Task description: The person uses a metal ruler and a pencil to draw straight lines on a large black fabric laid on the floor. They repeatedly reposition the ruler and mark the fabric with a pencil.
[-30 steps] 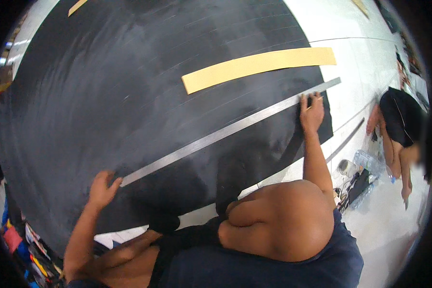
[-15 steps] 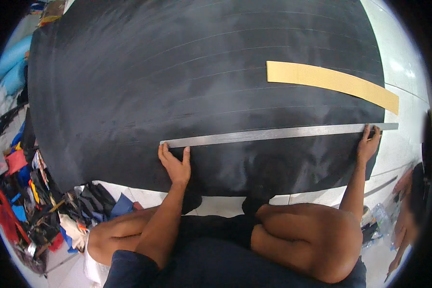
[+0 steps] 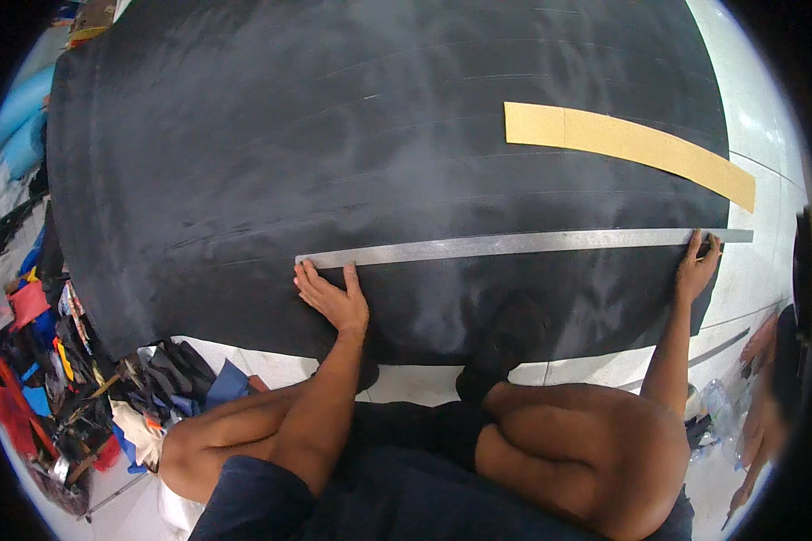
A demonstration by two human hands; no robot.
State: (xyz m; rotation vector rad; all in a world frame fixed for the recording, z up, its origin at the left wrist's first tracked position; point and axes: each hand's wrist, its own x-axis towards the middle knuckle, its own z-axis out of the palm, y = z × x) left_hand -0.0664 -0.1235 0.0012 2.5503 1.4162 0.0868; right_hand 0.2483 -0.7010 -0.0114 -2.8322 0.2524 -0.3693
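A long steel ruler (image 3: 496,246) lies across the near part of a large black sheet (image 3: 244,162). At its left end is my left hand (image 3: 336,299), open, its thumb and fingers spread and the fingertips touching the ruler's near edge. Close to the other end, my right hand (image 3: 697,268) holds the ruler with fingertips resting over it. The ruler's right tip sticks out past the sheet's edge. Farther off, a curved yellow strip (image 3: 622,144) lies on the sheet, its right end over the edge. Thin pale lines run across the black surface.
Scraps of coloured fabric and plastic (image 3: 54,370) are heaped at the left, below light blue rolls (image 3: 25,122). White floor tiles (image 3: 762,117) show on the right. At the right rim, another person's hand (image 3: 760,347) appears near clear plastic (image 3: 720,410).
My left hand has shifted slightly, its fingers now along the ruler's near edge rather than at its end corner. The right hand keeps its place on the ruler. The view has shifted slightly.
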